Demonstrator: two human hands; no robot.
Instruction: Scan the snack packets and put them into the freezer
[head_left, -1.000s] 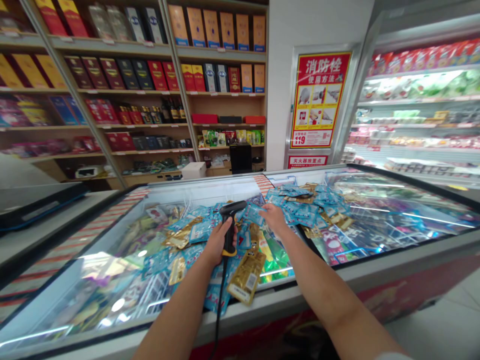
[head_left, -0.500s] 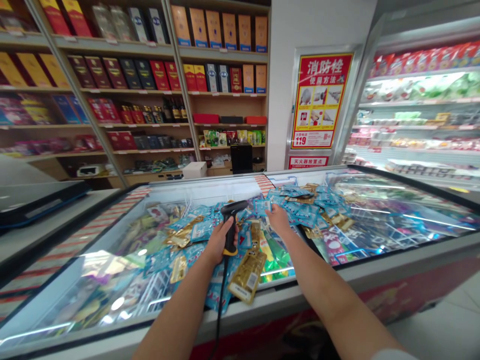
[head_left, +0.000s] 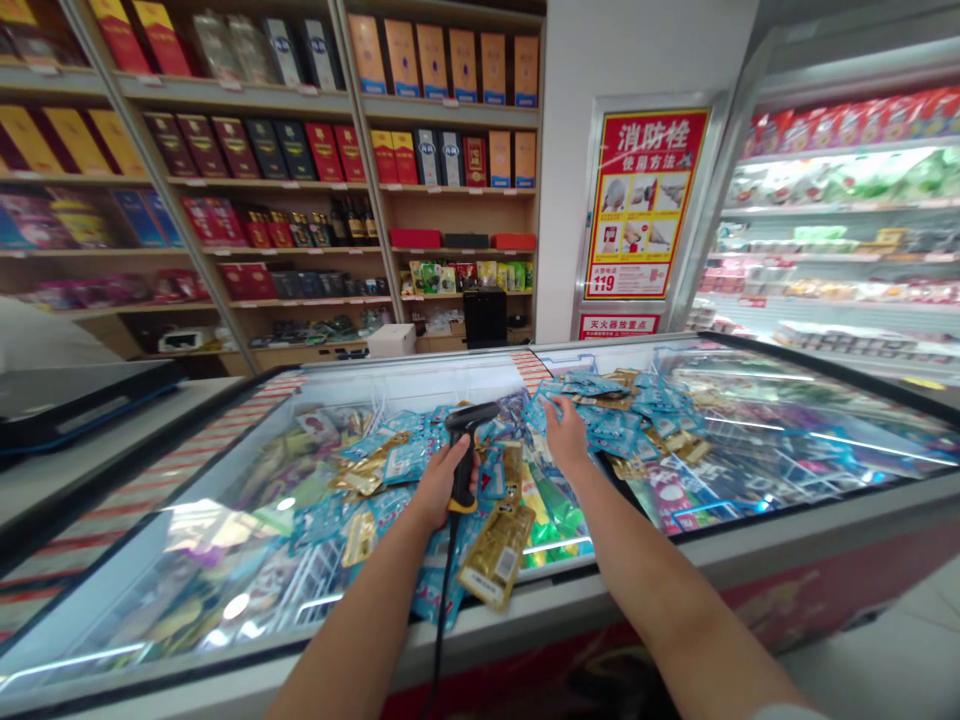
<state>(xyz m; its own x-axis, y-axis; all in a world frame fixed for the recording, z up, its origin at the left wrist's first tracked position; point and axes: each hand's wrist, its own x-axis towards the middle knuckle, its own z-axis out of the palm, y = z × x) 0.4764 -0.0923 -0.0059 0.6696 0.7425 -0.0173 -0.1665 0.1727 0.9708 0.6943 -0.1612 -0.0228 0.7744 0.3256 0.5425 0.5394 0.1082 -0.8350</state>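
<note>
Hands over the freezer: the left hand (head_left: 441, 482) is wrapped tight around the grip of a black barcode scanner (head_left: 466, 440), its head aimed toward 1 o'clock; the right hand (head_left: 564, 432), at 3 o'clock of the scanner, has its fingers spread, resting on a pile of blue packets (head_left: 622, 410). Both lie on the glass-topped chest freezer (head_left: 420, 380). A gold packet (head_left: 496, 555) lies at 6 o'clock of the scanner.

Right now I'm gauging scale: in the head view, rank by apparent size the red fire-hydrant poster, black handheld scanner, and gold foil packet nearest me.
1. Red fire-hydrant poster
2. Gold foil packet, enlarged by nearness
3. Black handheld scanner, close to the packet; unsure
</note>
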